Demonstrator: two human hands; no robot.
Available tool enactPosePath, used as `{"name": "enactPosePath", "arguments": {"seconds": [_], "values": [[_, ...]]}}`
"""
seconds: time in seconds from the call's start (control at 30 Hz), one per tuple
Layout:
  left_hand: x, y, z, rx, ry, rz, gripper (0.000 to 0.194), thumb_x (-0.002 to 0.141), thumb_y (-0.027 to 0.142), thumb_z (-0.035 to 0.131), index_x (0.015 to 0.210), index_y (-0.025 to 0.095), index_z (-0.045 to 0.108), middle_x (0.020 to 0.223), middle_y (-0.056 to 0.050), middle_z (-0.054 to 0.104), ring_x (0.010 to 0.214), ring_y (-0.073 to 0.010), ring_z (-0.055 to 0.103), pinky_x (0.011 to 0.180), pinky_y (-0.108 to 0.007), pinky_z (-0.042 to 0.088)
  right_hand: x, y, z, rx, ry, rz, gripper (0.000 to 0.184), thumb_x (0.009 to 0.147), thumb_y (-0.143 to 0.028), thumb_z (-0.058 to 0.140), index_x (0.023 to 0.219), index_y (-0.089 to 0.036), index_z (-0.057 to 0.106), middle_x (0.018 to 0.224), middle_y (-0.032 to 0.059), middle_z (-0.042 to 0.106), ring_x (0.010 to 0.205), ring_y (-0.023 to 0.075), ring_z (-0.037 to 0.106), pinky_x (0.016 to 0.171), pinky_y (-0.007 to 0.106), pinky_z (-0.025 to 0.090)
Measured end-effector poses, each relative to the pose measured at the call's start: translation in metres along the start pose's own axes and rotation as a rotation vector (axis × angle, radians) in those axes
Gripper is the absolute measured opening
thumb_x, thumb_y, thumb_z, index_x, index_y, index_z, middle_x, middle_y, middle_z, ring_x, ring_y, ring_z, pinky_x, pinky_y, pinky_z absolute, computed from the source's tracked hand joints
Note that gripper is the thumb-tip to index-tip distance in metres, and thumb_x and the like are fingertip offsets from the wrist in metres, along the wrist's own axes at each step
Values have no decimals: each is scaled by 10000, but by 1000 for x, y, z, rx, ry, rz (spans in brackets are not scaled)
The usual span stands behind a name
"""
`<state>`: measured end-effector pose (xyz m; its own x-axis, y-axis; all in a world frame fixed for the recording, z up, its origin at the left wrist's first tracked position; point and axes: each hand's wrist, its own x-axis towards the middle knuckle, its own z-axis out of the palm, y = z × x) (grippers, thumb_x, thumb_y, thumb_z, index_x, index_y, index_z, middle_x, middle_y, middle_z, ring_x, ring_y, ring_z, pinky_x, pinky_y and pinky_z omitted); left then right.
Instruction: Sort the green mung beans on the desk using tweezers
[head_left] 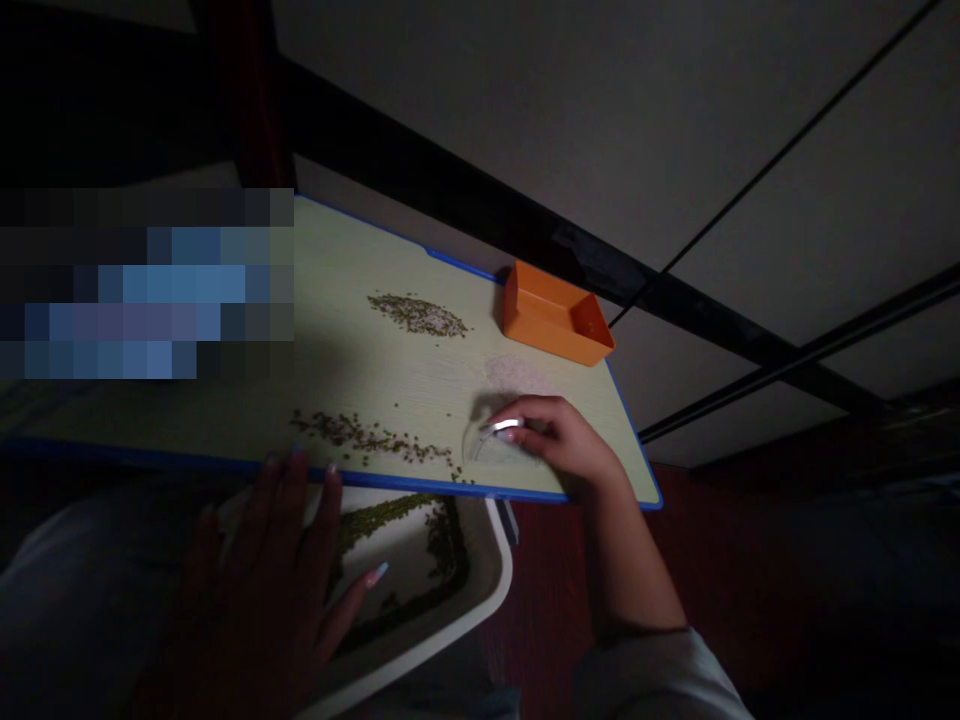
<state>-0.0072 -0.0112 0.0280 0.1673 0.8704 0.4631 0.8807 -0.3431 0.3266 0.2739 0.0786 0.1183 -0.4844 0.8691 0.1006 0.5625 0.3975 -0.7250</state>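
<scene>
My right hand (559, 435) is closed, thumb and fingers pinching a clear, half-round plastic piece (484, 447) against the pale board (397, 385). A bright glint marks its upper edge, and its exact kind is unclear. Just beyond lies a patch of small pale grains (514, 372). To the left, a scattered row of small green beans (360, 435) mixed with pale grains runs along the near edge. My left hand (262, 570) is in shadow with fingers spread, holding nothing visible. It is over a white tub (501, 570), its fingertips by the board's blue rim.
An orange open box (559, 315) stands at the board's far right corner. A mixed heap of beans and grains (418, 315) lies farther back. Green beans (446, 545) also line the tub below. A pixelated patch covers the left. Panelled doors (675, 150) rise beyond the board.
</scene>
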Motion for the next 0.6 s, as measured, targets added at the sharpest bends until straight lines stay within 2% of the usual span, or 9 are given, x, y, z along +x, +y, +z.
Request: {"name": "enactPosePath", "arguments": {"seconds": [0.17,0.23,0.6], "values": [[0,1,0,-2,10,-20,816,771,632,391,1443,243,139,1572,-147,201,1458,-322,197,1160,-634,171,-1,6,-3,-101,218,88,189,877,-257,597,1022,-192,700,989,61,725,875,167,638,777,304,469],[0,1,0,-4,4,-13,819,770,632,393,1443,246,129,1572,-146,201,1458,-318,198,1162,-628,171,-1,9,-3,-155,249,111,187,865,-249,610,1020,-186,695,996,69,722,872,170,634,767,300,462],[-1,-3,1,-6,1,4,846,758,650,402,1444,248,114,1576,-152,180,1456,-339,196,1152,-649,169,-1,4,-2,-20,9,45,147,855,-200,614,978,-171,689,910,39,710,828,137,628,741,278,485]]}}
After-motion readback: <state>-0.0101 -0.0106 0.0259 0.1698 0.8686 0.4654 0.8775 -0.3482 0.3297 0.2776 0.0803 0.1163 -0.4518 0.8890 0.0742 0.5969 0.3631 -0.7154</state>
